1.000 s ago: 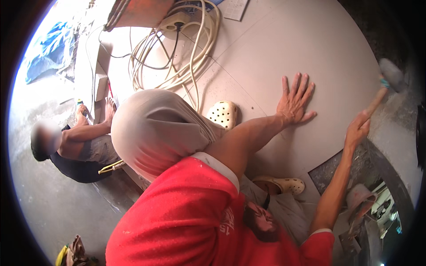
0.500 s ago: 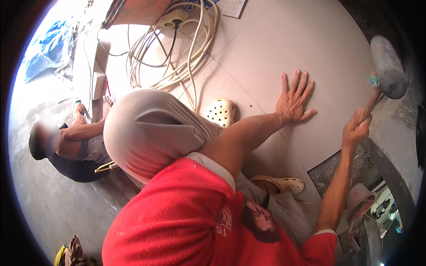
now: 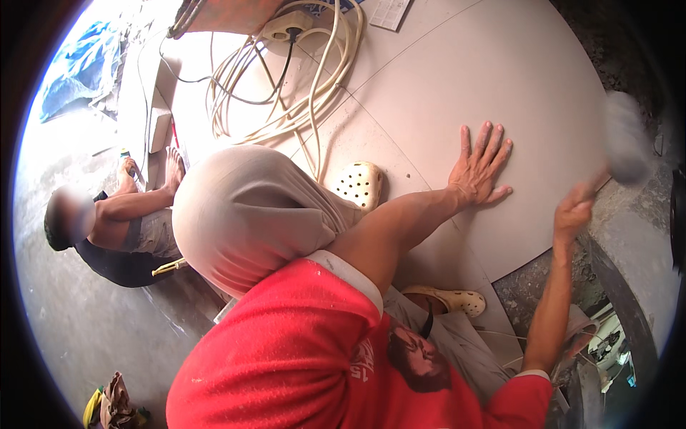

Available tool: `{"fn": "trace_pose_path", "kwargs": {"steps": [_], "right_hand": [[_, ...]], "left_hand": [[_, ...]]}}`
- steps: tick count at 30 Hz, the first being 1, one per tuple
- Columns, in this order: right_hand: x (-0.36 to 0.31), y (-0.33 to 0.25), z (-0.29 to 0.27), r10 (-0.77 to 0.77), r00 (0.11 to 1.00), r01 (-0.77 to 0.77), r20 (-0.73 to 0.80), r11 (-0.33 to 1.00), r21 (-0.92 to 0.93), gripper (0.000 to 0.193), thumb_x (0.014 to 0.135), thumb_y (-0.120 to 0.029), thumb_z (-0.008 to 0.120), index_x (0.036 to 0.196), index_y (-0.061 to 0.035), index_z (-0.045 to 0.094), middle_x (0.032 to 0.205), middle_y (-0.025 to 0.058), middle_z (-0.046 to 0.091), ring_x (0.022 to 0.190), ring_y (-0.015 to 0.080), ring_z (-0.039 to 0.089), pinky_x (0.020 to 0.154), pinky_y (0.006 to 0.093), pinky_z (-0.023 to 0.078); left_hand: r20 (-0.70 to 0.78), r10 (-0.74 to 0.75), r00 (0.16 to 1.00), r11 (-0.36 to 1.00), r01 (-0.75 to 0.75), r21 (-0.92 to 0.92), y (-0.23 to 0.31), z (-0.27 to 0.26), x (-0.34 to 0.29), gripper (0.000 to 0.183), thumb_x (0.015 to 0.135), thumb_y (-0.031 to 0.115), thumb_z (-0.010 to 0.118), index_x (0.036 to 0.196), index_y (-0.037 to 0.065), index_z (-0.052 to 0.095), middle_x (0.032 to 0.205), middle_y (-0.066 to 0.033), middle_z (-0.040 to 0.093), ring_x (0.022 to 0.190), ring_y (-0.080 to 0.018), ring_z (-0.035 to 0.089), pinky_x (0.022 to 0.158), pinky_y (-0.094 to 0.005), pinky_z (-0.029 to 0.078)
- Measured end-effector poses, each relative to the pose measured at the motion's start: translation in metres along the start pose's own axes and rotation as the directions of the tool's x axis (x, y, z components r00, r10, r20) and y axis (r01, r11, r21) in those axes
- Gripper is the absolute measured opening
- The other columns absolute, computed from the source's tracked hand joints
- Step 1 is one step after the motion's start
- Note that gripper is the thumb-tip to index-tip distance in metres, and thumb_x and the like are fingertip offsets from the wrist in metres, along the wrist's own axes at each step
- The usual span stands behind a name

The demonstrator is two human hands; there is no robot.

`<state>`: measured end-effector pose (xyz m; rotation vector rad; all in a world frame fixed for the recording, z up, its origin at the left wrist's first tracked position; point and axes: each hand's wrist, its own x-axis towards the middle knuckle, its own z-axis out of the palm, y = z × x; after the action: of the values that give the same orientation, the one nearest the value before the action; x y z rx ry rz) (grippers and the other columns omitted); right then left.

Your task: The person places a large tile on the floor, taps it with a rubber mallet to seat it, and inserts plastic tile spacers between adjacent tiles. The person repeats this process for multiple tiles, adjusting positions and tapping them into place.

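My left hand [image 3: 477,170] lies flat on a large pale floor tile [image 3: 543,79], its fingers spread. In my right hand [image 3: 574,214] is the handle of a mallet, the fingers wrapped round it. The grey mallet head [image 3: 627,139] is smeared by motion near the tile's right edge; whether it touches the tile I cannot tell. I squat over the tiles in cream clogs, one clog [image 3: 359,184] left of my left hand and the other clog [image 3: 457,301] below it.
A coiled cream cable [image 3: 343,71] with a socket block [image 3: 286,27] lies on the tiles at the back, by an orange-brown container [image 3: 221,14]. Another person [image 3: 121,236] sits at the left. A bucket [image 3: 577,332] stands at the lower right, near rough ground [image 3: 536,282].
The mallet head has swung down and is now blurred, and my right hand has turned slightly. My left hand stays flat on the tile. The whole view has shifted a little.
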<state>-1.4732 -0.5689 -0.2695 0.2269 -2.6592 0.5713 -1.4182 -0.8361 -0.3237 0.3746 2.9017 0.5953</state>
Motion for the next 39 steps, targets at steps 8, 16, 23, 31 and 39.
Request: {"fn": "trace_pose_path", "kwargs": {"steps": [8,16,23,31,39], "right_hand": [[-0.006,0.002,0.006,0.324,0.921,-0.291,0.215,0.941,-0.172,0.052,0.114,-0.039,0.052,0.126,0.0101,0.064,0.109,0.0352,0.073,0.105,0.0510,0.072,0.088,0.0537,0.058],[-0.033,-0.003,-0.054,0.324,0.845,-0.287,0.425,0.946,-0.152,0.063,0.113,-0.050,0.052,0.124,0.0098,0.066,0.101,0.0327,0.072,0.094,0.0480,0.071,0.083,0.0526,0.056],[-0.060,-0.023,-0.127,0.236,0.825,-0.250,0.514,0.967,-0.042,0.042,0.110,-0.036,0.066,0.119,0.0043,0.064,0.082,0.0176,0.071,0.073,0.0295,0.073,0.065,0.0415,0.056],[-0.083,-0.018,-0.104,-0.173,0.966,0.169,0.191,0.985,0.036,0.030,0.101,-0.021,0.079,0.111,0.0009,0.060,0.081,0.0189,0.070,0.065,0.0290,0.073,0.054,0.0417,0.058],[-0.065,-0.012,-0.067,0.220,0.916,-0.260,0.336,0.963,0.077,0.029,0.110,-0.024,0.063,0.107,0.0042,0.058,0.066,0.0175,0.065,0.050,0.0308,0.062,0.042,0.0422,0.046]], "left_hand": [[0.058,-0.023,0.998,1.000,0.023,0.002,-0.001,-0.004,0.006,0.104,0.099,0.077,0.045,0.175,0.011,0.017,0.181,-0.0222,0.007,0.167,-0.0446,0.002,0.126,-0.0779,0.004],[-0.023,0.018,1.000,0.992,-0.015,0.123,-0.005,0.020,0.003,0.109,0.096,0.085,0.043,0.174,0.011,0.024,0.180,-0.0227,0.014,0.167,-0.0457,0.006,0.126,-0.0782,0.004],[0.146,0.191,0.971,0.951,-0.220,0.216,-0.002,0.030,-0.029,0.120,0.092,0.091,0.042,0.174,0.008,0.016,0.182,-0.0201,0.010,0.169,-0.0372,0.004,0.130,-0.0708,0.002],[-0.007,0.202,0.979,0.933,-0.190,0.306,0.006,0.030,-0.025,0.124,0.091,0.091,0.043,0.173,0.002,0.018,0.180,-0.0220,0.015,0.167,-0.0397,0.010,0.128,-0.0706,0.008],[0.031,0.168,0.985,0.916,-0.167,0.365,0.002,0.038,-0.017,0.120,0.093,0.087,0.046,0.171,0.000,0.020,0.179,-0.0219,0.015,0.166,-0.0428,0.007,0.127,-0.0733,0.006]]}}
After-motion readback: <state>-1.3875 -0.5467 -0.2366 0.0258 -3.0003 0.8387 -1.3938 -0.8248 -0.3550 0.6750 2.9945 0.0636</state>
